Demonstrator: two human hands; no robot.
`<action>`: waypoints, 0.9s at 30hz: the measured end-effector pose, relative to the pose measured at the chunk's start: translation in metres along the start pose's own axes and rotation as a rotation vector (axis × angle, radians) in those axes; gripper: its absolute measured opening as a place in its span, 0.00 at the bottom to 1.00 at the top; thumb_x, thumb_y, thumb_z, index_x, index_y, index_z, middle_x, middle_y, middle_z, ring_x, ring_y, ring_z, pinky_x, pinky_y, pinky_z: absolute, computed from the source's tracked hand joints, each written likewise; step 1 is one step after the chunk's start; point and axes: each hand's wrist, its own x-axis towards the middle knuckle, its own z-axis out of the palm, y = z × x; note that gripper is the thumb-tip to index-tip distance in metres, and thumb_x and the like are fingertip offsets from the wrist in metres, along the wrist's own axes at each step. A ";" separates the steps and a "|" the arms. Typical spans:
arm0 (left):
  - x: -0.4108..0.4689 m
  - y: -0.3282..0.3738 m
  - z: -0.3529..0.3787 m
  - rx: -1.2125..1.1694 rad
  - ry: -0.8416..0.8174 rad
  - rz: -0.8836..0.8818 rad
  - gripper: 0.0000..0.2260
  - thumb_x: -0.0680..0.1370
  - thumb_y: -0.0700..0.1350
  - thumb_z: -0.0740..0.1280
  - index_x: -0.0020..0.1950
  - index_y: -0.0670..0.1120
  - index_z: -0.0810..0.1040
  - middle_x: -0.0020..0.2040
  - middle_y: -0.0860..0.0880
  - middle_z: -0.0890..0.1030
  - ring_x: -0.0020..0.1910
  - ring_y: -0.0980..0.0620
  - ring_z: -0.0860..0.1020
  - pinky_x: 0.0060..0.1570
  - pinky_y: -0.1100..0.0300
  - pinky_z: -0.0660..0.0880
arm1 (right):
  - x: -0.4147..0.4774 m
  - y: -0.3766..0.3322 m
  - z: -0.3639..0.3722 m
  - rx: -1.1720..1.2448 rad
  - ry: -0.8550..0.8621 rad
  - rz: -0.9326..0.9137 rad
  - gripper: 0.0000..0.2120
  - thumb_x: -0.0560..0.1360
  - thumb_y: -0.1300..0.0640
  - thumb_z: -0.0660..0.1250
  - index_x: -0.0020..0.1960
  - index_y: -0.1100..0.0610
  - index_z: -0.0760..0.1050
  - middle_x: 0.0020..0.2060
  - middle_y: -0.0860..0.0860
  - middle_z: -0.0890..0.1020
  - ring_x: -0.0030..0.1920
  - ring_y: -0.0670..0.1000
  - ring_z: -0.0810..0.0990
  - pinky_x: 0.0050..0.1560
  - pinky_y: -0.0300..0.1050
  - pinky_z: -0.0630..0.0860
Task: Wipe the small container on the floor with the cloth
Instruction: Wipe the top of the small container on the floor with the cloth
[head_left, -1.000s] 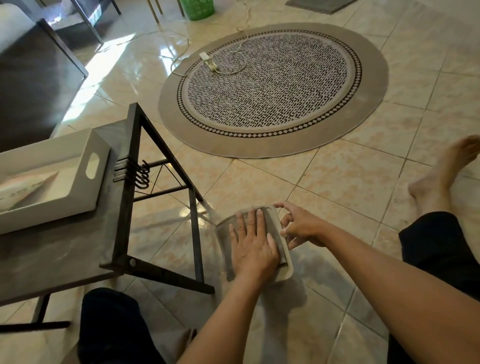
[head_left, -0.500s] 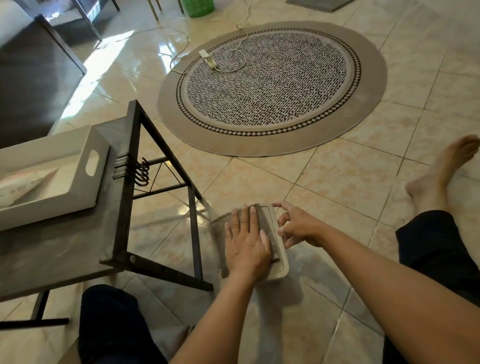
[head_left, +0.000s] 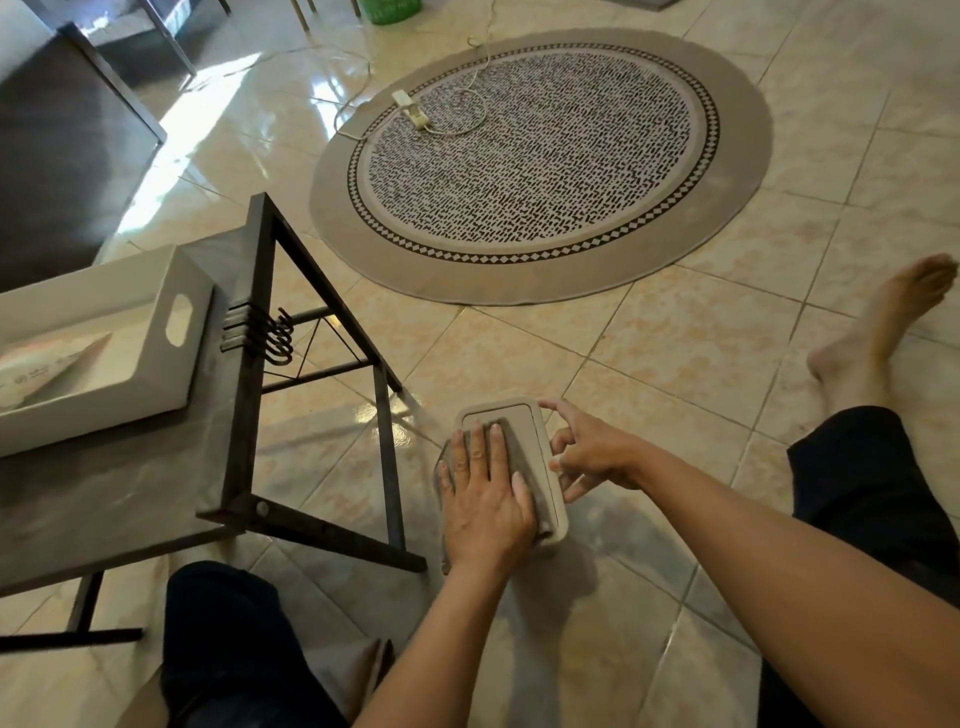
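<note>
— How many containers?
— One small container (head_left: 524, 415) on the floor (head_left: 675, 353); one cloth (head_left: 522, 457) under the flat, spread left hand (head_left: 485, 499); right hand (head_left: 589, 452) loosely curled at its edge.
— Trays?
— One tray (head_left: 130, 395) on the desk (head_left: 104, 499).

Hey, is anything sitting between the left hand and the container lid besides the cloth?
Nothing else visible. The left hand lies flat on the grey cloth, which lies on top of the small container on the tiled floor. The right hand touches the container's right edge. The black table leg stands apart, to the left.
</note>
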 end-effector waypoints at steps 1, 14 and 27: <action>-0.007 0.001 0.001 0.004 0.008 -0.008 0.29 0.81 0.55 0.44 0.79 0.49 0.38 0.79 0.48 0.34 0.76 0.48 0.31 0.76 0.44 0.37 | 0.001 0.000 0.000 0.002 0.003 -0.001 0.42 0.76 0.74 0.63 0.78 0.42 0.54 0.42 0.56 0.75 0.36 0.53 0.84 0.43 0.59 0.85; -0.026 0.008 0.005 0.028 -0.026 -0.005 0.29 0.80 0.55 0.43 0.79 0.50 0.36 0.78 0.47 0.32 0.76 0.48 0.30 0.76 0.43 0.39 | -0.001 0.001 0.001 0.015 0.002 -0.009 0.41 0.76 0.75 0.63 0.78 0.43 0.54 0.41 0.55 0.73 0.35 0.53 0.81 0.37 0.53 0.85; -0.026 0.024 0.010 0.059 -0.043 0.036 0.29 0.80 0.54 0.44 0.79 0.51 0.37 0.78 0.47 0.32 0.76 0.47 0.30 0.74 0.44 0.34 | 0.003 0.002 0.001 0.004 0.008 -0.008 0.41 0.76 0.74 0.63 0.78 0.42 0.54 0.44 0.57 0.73 0.37 0.56 0.81 0.40 0.57 0.85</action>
